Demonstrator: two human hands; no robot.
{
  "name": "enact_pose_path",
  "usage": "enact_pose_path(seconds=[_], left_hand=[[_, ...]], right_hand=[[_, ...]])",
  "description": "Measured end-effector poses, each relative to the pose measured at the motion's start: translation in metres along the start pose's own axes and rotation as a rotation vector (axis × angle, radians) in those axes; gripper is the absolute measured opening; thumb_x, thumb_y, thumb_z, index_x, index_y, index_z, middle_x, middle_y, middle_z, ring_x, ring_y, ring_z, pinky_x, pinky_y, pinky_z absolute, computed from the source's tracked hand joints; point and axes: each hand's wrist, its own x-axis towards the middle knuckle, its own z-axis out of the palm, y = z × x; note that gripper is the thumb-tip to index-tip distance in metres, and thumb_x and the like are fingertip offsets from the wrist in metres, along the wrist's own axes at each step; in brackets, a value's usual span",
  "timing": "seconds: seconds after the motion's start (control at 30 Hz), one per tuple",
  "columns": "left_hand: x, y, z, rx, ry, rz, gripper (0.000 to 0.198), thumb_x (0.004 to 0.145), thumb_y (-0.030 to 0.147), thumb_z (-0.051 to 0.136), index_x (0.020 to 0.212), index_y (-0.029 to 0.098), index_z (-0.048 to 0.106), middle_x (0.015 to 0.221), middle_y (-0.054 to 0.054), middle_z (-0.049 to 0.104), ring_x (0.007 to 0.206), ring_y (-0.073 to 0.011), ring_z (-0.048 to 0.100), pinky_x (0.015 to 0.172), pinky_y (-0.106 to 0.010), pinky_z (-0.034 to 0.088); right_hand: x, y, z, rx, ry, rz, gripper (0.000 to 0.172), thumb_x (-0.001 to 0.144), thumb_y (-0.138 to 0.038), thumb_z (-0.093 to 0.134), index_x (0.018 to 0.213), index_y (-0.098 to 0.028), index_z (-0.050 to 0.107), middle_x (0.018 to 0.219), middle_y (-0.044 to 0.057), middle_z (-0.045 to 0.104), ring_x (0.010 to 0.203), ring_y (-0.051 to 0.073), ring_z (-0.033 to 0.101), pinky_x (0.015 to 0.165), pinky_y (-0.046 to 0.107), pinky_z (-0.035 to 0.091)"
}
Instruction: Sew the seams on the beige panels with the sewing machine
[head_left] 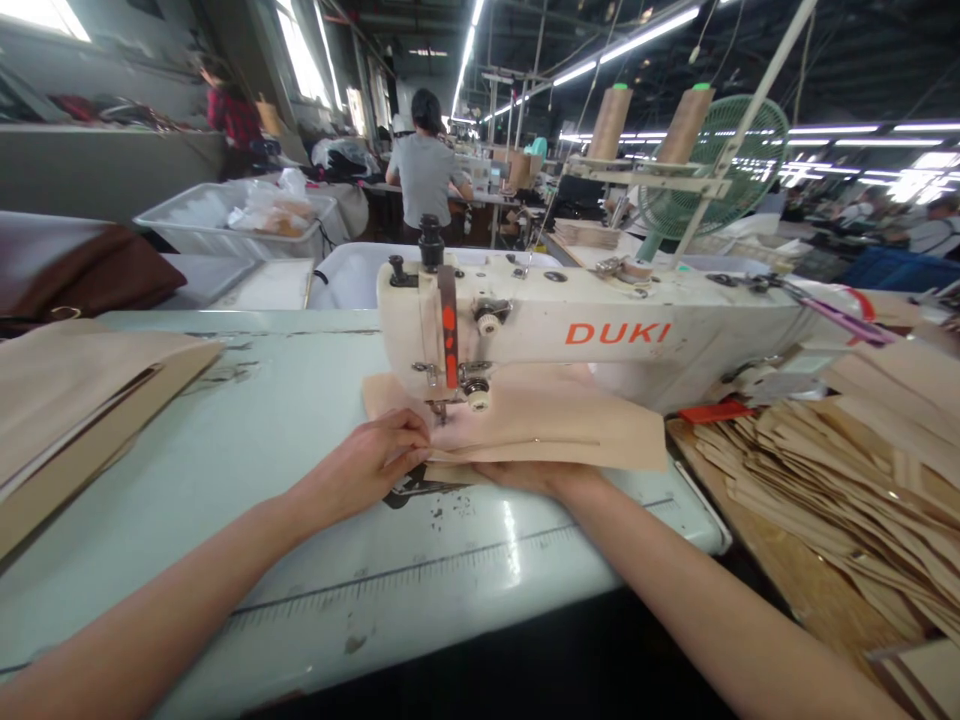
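A white sewing machine [525, 320] stands on a pale green table [300, 360]. Beige fabric [555, 415] lies beneath its arm, with a folded strip along the near edge. My left hand [382, 455] is just left of the needle area, its thumb and fingers pinched on the fabric's near edge. My right hand [525, 475] reaches under the near edge of the fabric, right of the needle; its fingers are mostly hidden by the fabric.
Beige pieces [82, 400] lie at the left. Stacked beige strips [840, 520] cover a wooden surface at the right. Thread cones [609, 122] and a green fan [712, 165] stand behind the machine. A person [426, 170] in grey is farther back.
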Motion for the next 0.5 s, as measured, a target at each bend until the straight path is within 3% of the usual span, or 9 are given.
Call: enact_pose_path(seconds=[0.1,0.2,0.27,0.4,0.5], left_hand=[[-0.001,0.001,0.000,-0.005,-0.011,-0.009,0.034,0.098,0.036,0.042,0.087,0.021,0.070,0.105,-0.004,0.063,0.093,-0.0203,0.062,0.086,-0.032,0.048],[-0.002,0.002,0.000,-0.009,-0.009,-0.025,0.033,0.098,0.036,0.042,0.086,0.021,0.069,0.105,-0.005,0.064,0.092,-0.0203,0.063,0.085,-0.032,0.048],[-0.003,0.002,0.001,-0.012,-0.009,-0.032,0.033,0.098,0.036,0.042,0.086,0.021,0.070,0.105,-0.005,0.064,0.092,-0.0204,0.063,0.084,-0.032,0.048],[-0.005,0.003,0.001,-0.019,-0.006,-0.030,0.034,0.098,0.035,0.041,0.085,0.021,0.070,0.104,-0.005,0.064,0.091,-0.0202,0.063,0.084,-0.032,0.048],[-0.004,0.003,0.002,-0.019,-0.005,-0.028,0.033,0.098,0.034,0.042,0.084,0.021,0.069,0.102,-0.004,0.065,0.088,-0.0195,0.063,0.084,-0.031,0.048]], right_hand=[[0.003,0.000,0.002,-0.028,0.013,0.000,0.060,0.100,-0.029,-0.006,0.158,-0.026,0.009,0.157,0.002,0.032,0.141,0.021,0.037,0.106,0.050,0.041],[0.008,0.002,0.005,-0.143,0.022,0.037,0.058,0.099,-0.035,0.019,0.156,-0.024,0.022,0.148,0.006,0.046,0.138,0.027,0.041,0.105,0.057,0.040],[0.008,0.002,0.006,-0.183,0.028,0.054,0.059,0.097,-0.038,0.028,0.154,-0.023,0.029,0.147,0.007,0.047,0.139,0.030,0.039,0.106,0.059,0.037],[0.006,-0.005,0.007,-0.265,0.067,0.087,0.058,0.096,-0.046,0.037,0.151,-0.028,0.036,0.152,0.005,0.041,0.141,0.030,0.035,0.113,0.054,0.030],[0.007,-0.013,0.007,-0.295,0.087,0.083,0.058,0.099,-0.046,0.033,0.154,-0.028,0.029,0.152,0.005,0.042,0.140,0.028,0.037,0.112,0.055,0.032]])
